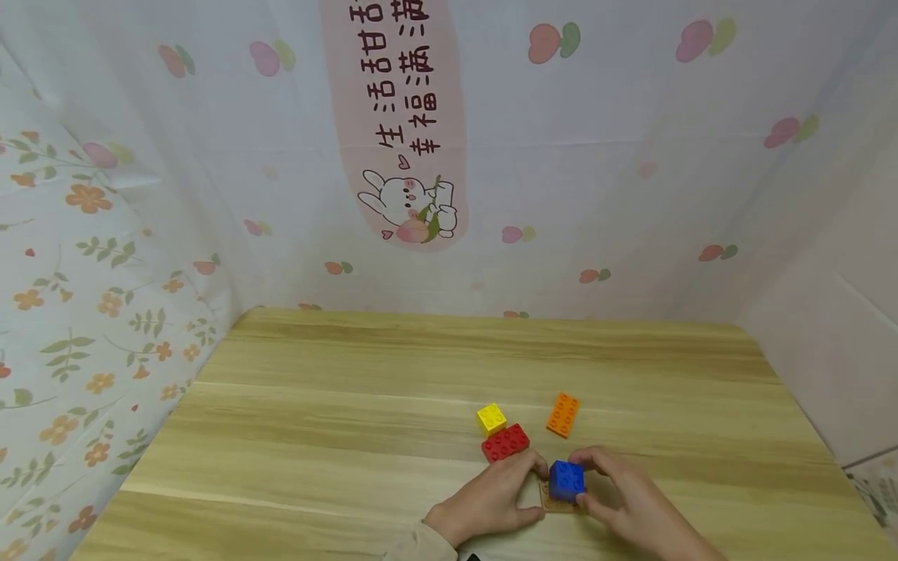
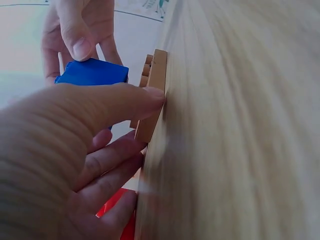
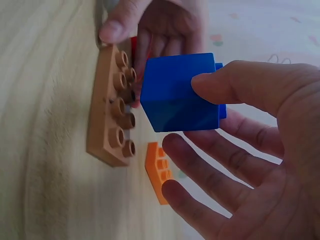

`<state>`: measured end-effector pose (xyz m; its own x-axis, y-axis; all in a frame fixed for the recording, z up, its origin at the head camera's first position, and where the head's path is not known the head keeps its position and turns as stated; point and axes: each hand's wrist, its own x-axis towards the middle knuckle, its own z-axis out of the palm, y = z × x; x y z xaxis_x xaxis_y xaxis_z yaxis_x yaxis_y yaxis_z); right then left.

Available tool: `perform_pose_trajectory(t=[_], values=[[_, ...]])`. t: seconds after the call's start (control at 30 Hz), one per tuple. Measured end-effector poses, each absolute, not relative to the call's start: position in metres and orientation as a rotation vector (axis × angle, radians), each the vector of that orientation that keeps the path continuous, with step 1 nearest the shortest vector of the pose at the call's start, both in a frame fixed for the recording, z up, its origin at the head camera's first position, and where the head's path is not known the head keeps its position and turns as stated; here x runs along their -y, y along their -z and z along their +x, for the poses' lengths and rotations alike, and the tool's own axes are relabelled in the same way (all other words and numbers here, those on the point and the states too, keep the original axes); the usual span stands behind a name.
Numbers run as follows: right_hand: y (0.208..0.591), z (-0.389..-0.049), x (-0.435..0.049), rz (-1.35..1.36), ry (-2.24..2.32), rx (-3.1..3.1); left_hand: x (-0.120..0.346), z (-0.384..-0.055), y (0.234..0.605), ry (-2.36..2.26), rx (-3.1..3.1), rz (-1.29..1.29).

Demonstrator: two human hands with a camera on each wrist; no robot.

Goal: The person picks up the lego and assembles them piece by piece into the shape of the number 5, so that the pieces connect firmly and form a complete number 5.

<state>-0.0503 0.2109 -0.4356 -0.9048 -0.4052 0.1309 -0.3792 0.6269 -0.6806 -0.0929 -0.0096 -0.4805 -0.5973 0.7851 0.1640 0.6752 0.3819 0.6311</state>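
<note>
My right hand pinches a blue brick between thumb and fingers. In the right wrist view, a gap shows between this blue brick and the studs of a flat tan brick. The tan brick lies studs up on the table, partly covered from above by the blue one. My left hand holds the tan brick at its left end, thumb on one side and fingers on the other, as the left wrist view shows.
Beyond my left hand lie a red brick and a small yellow brick, close together. An orange brick lies farther back, behind the blue one. Patterned cloth hangs behind the wooden table.
</note>
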Motion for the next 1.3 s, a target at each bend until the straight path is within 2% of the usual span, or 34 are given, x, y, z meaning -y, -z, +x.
perform_pose_trajectory(t=[0.83, 1.3], values=[[0.442, -0.048, -0.201, -0.713, 1.064, -2.803, 0.011, -0.093, 0.485, -0.973, -2.509, 1.331], [0.446, -0.047, -0.203, -0.835, 1.137, -2.841, 0.009, -0.096, 0.486, -1.034, -2.483, 1.426]])
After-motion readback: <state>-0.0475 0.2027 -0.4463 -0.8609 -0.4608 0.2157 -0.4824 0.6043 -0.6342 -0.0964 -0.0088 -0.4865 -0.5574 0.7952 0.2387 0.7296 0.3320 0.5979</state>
